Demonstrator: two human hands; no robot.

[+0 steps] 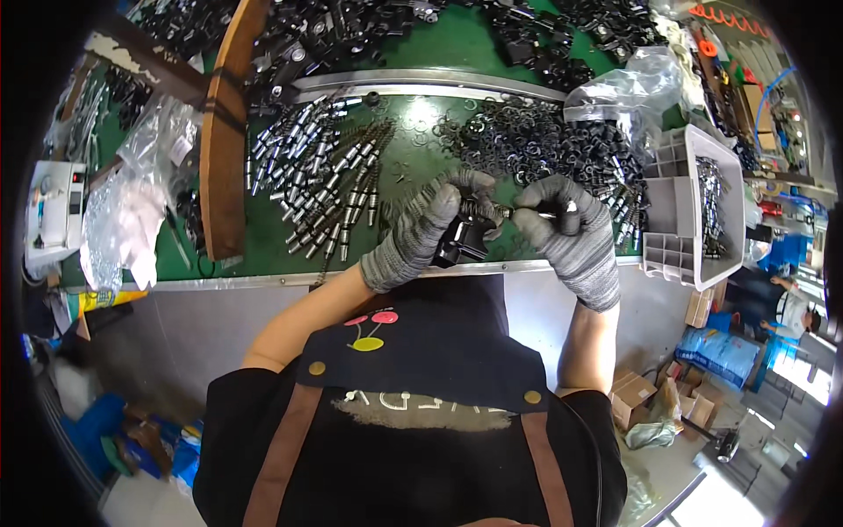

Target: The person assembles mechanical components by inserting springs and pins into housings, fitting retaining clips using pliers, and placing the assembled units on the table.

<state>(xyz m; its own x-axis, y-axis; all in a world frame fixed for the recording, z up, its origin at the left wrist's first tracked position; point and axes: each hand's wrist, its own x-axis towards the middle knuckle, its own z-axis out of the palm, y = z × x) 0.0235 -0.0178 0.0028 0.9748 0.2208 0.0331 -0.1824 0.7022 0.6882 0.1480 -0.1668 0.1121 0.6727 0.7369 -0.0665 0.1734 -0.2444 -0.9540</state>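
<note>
My left hand (413, 233), in a grey knit glove, is closed around a black angular part (461, 242) above the table's front edge. A thin ribbed piece, perhaps a spring or threaded rod (493, 210), reaches from it toward the right. My right hand (580, 233), gloved the same way, pinches a shiny metal pin (546, 214) with thumb and fingers. The pin lies in line with the ribbed piece; my fingers hide whether they join. Left of my hands, silver stepped shafts (303, 145) lie in a heap with springs (367, 145) beside them. Beyond my hands is a pile of dark rings (527, 132).
A wooden post (224, 167) stands at the left of the green tabletop (263, 241). A grey plastic crate (672, 211) with metal parts sits at the right edge. Clear plastic bags (628, 83) lie at the back right. Black parts (325, 39) cover the far side beyond a metal rail (430, 83).
</note>
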